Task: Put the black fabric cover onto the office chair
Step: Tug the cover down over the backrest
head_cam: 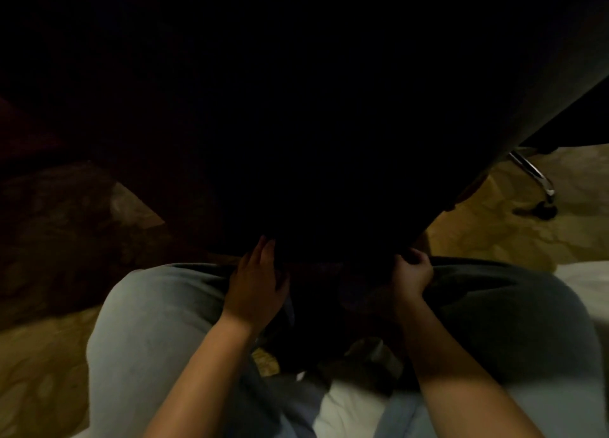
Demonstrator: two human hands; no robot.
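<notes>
Left hand [255, 274] is laid flat-fingered against, and right hand [413, 273] clenched on, the lower edge of the black fabric cover [296, 124], seemingly draped over the office chair [531, 171] directly ahead, both equally near.

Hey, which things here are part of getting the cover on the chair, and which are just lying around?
Part of the job:
black fabric cover
office chair's chrome leg with black caster
left hand, resting on the cover
right hand, gripping its edge

Lying about:
white bedding
patterned yellow-brown carpet
</notes>
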